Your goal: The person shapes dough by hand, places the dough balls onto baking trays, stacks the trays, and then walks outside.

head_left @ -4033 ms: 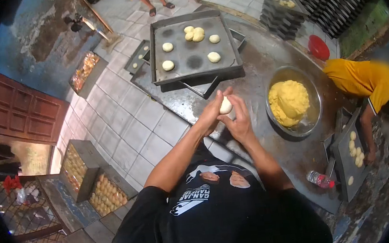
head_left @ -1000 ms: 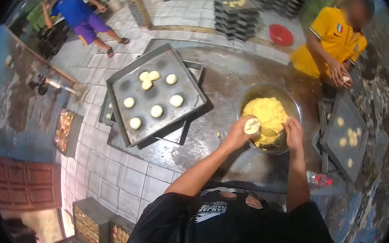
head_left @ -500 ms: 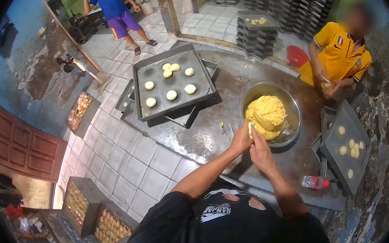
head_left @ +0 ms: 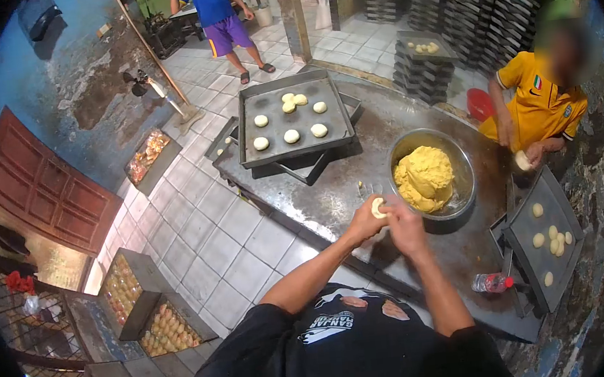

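Observation:
A pale dough piece (head_left: 378, 208) is held in my left hand (head_left: 365, 222), its fingers curled round it. Close against it on the right, my right hand (head_left: 406, 223) touches the dough with its fingertips; it is blurred, and its grip is hard to make out. Just beyond my hands stands a metal bowl (head_left: 470, 179) with a mound of yellow filling (head_left: 424, 177). Further left on the table, a square tray (head_left: 299, 87) bears several round dough balls, three of them clustered together.
A person in a yellow shirt (head_left: 537, 104) holds dough above another tray (head_left: 559, 211) at the right. A bottle (head_left: 491, 283) lies near the table's front edge (head_left: 466, 311). Another person (head_left: 216, 11) stands at the back. Stacked trays (head_left: 477, 8) rise behind.
My hands have moved from over the bowl back to its near left side, still with the dough. The view has turned. The yellow-shirted person's hands have come down nearer their tray.

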A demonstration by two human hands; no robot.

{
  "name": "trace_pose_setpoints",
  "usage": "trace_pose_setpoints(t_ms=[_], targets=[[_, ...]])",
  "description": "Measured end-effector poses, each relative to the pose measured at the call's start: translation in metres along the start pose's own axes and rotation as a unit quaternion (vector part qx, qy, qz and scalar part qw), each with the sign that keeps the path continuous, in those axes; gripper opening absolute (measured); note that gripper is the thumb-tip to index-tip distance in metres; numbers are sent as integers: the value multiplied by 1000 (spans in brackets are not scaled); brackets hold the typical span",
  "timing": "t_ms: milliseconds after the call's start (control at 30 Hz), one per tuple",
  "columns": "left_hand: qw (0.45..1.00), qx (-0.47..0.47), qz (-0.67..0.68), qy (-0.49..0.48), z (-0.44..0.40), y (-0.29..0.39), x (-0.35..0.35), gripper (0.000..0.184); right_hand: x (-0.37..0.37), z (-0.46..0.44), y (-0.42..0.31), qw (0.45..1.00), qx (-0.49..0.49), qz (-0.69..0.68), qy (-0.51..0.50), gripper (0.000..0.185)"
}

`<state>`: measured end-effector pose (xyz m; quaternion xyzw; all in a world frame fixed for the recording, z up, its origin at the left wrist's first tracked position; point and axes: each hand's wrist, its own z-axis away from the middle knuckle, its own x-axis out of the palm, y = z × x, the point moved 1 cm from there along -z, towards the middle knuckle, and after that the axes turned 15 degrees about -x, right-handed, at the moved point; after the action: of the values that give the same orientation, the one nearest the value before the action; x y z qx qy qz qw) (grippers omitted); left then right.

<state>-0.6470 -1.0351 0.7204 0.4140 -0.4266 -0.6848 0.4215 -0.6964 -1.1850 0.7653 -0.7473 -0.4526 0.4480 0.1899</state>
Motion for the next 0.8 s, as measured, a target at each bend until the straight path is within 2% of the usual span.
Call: trace_pose_setpoints(t_ms=[33, 67, 100, 167, 200, 233, 300, 333, 367, 433, 467, 500, 533, 567, 600, 633, 700, 733, 767, 800], targets=[[992, -61, 84, -73, 3, 4, -7, 42, 1, -8, -4, 987, 75, -133, 44, 43], [981, -91, 147, -87, 7, 10, -10, 37, -5, -10, -11, 986, 90, -104, 97, 46], [981, -90, 148, -83, 16, 23, -14, 37, -2, -12, -15, 986, 87, -107, 94, 46], [937, -127, 279, -170, 32, 45, -23, 35, 7, -8, -23, 1000, 8, -9, 21, 48], [956, -85, 250, -127, 22, 31, -19, 36, 20, -5, -15, 998, -10, -8, 60, 41], [956, -86, 251, -124, 18, 25, -20, 36, 23, -7, -14, 998, -10, -10, 59, 41], [974, -47, 220, -30, 19, 21, -26, 39, 29, -9, -7, 986, 132, -90, 44, 35], [981, -27, 192, -12, 26, 28, -28, 43, 40, -8, 1, 938, 194, -269, 100, 42], [981, -29, 191, -12, 24, 28, -33, 43, 43, -7, 6, 938, 195, -269, 100, 42], [998, 3, 35, -44, 22, 27, -42, 45, 42, -11, 13, 795, 270, -516, 170, 54], [998, 1, 35, -44, 26, 24, -43, 45, 35, -13, 18, 774, 289, -547, 135, 65], [998, 59, 9, -28, 34, 28, -43, 45, 30, -15, 17, 774, 291, -547, 133, 65], [996, 89, -4, -21, 36, 31, -46, 45, 24, -19, 16, 860, 233, -452, 49, 64], [993, 118, -17, -12, 40, 35, -50, 46, 20, -23, 15, 923, 168, -344, -36, 64], [987, 135, -75, -55, 38, 39, -55, 45, 13, -31, -10, 957, 131, -245, -83, 61], [975, 150, -131, -98, 37, 40, -58, 45, 10, -36, -25, 956, 133, -246, -83, 61], [971, 165, -133, -107, 35, 36, -63, 41, 7, -41, -45, 984, -46, -112, -129, 57], [983, 59, -127, -116, 32, 31, -67, 40, 17, -40, -26, 963, 20, -257, -76, 60], [984, -48, -118, -123, 29, 27, -70, 39, 17, -39, -19, 963, 21, -257, -76, 60], [984, -65, -134, -101, 24, 22, -72, 41, 16, -41, -18, 963, 30, -267, -27, 59]])
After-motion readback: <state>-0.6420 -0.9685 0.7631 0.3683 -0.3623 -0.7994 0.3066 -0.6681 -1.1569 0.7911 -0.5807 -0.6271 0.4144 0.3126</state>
